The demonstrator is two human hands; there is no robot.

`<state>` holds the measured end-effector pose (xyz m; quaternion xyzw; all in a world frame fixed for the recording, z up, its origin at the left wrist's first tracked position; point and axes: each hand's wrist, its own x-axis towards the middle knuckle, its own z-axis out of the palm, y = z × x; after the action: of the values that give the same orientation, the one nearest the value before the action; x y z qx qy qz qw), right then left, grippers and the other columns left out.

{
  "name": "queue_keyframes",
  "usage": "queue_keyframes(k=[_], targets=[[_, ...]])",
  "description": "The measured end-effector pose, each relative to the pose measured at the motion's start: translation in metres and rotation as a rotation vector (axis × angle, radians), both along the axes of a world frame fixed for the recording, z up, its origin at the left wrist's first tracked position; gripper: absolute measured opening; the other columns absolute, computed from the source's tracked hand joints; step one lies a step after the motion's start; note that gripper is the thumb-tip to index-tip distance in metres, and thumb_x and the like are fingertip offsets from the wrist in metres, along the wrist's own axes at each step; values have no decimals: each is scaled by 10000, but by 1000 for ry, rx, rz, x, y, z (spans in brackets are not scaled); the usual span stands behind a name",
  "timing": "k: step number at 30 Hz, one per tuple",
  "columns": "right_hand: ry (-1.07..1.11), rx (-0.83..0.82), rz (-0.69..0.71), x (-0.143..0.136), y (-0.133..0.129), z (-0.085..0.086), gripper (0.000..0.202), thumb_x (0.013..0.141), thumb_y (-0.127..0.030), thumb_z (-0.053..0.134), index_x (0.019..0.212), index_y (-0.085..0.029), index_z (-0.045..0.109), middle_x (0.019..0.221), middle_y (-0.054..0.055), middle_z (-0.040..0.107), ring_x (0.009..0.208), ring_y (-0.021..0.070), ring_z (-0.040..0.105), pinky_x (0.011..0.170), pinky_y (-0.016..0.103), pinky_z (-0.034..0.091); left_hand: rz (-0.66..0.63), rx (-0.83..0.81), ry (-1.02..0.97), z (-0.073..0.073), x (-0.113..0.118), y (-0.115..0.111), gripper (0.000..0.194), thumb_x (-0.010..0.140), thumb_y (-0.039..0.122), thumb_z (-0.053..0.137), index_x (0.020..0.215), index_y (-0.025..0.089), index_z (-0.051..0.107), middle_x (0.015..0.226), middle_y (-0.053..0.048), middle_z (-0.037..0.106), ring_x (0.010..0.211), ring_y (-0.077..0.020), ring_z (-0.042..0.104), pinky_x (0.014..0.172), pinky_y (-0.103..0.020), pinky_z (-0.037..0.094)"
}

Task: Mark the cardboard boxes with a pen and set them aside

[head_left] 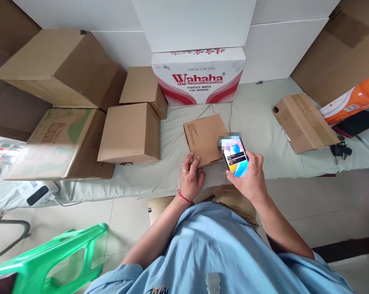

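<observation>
A flat brown cardboard box [205,136] with small dark print along its left side lies on the pale green cloth. My left hand [191,177] is at the box's near left corner, its fingers bent over the edge. A ring and a red cord bracelet show on that hand. In my right hand [250,176] is a smartphone [238,161] with a lit, colourful screen, gripped along its sides. The phone is tilted and hides the box's near right corner from my view. Pixelation covers the phone's top end.
A white and red water carton [199,79] stands behind the flat box. Several brown boxes [123,132] are grouped at left. To the right are a taped box [305,122], an orange bottle [360,98], a dark phone [357,122] and keys [341,150]. A green stool [54,249] is at lower left.
</observation>
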<state>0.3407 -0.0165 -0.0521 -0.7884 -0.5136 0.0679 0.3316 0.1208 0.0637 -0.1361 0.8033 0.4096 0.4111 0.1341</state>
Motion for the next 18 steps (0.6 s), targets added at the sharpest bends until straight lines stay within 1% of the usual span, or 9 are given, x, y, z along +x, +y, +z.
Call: queue_keyframes(k=[3, 6, 8, 9, 10, 12, 14, 16, 18], targets=[[12, -85, -155, 31, -3, -5, 830, 692, -509, 817, 1383, -187, 490, 1363, 203, 529, 1191, 390, 638, 974, 604, 622, 3, 25, 22, 0, -1, 0, 613, 924, 20, 545, 1507, 209, 531, 1570, -220, 512, 1291, -272, 685, 962, -412, 676], [18, -258, -313, 66, -8, -11, 893, 642, -533, 829, 1386, -147, 521, 1384, 235, 523, 1099, 394, 667, 951, 604, 611, 9, 27, 11, -3, -1, -1, 648, 889, 12, 544, 1506, 210, 526, 1567, -218, 527, 1403, -299, 632, 976, -424, 665], [17, -385, -363, 85, -13, -17, 904, 649, -534, 823, 1401, -123, 536, 1386, 247, 525, 1042, 386, 681, 926, 588, 608, 38, -4, -52, -5, -1, -2, 628, 895, 33, 552, 1499, 200, 520, 1548, -222, 550, 1416, -307, 618, 953, -425, 660], [14, -437, -371, 92, -16, -20, 904, 665, -537, 818, 1414, -115, 538, 1387, 251, 528, 1032, 384, 685, 922, 579, 607, 68, -47, -104, -5, -2, -3, 590, 906, 54, 558, 1480, 191, 531, 1517, -221, 572, 1414, -310, 614, 961, -435, 652], [7, -474, -368, 97, -18, -22, 901, 680, -535, 818, 1424, -108, 541, 1385, 255, 533, 1050, 391, 684, 929, 573, 604, 108, -109, -162, -6, -3, -2, 535, 923, 83, 562, 1449, 183, 553, 1482, -217, 592, 1410, -313, 610, 990, -455, 640], [-35, -489, -325, 103, -20, -27, 882, 716, -531, 826, 1431, -90, 558, 1390, 275, 545, 1182, 441, 647, 998, 594, 582, 194, -248, -256, -5, -6, 0, 398, 975, 167, 555, 1369, 175, 618, 1428, -205, 613, 1417, -321, 590, 1099, -513, 589], [-102, -402, -236, 104, -16, -29, 823, 777, -544, 818, 1417, -77, 596, 1419, 305, 552, 1349, 499, 549, 1107, 658, 520, 250, -354, -300, -4, -8, 5, 329, 1048, 273, 511, 1319, 179, 674, 1430, -198, 606, 1436, -324, 569, 1185, -542, 530], [-123, -245, -109, 99, -5, -28, 747, 879, -589, 751, 1419, -90, 625, 1470, 314, 559, 1433, 504, 492, 1176, 701, 466, 270, -412, -309, -2, -8, 10, 388, 1108, 383, 441, 1311, 190, 709, 1450, -194, 603, 1448, -326, 559, 1214, -543, 507], [-46, -116, 44, 88, 12, -24, 683, 984, -639, 625, 1442, -132, 637, 1513, 286, 584, 1440, 455, 537, 1206, 678, 475, 274, -469, -316, 2, -5, 13, 470, 1131, 489, 402, 1296, 202, 735, 1449, -188, 618, 1454, -332, 557, 1228, -545, 496]])
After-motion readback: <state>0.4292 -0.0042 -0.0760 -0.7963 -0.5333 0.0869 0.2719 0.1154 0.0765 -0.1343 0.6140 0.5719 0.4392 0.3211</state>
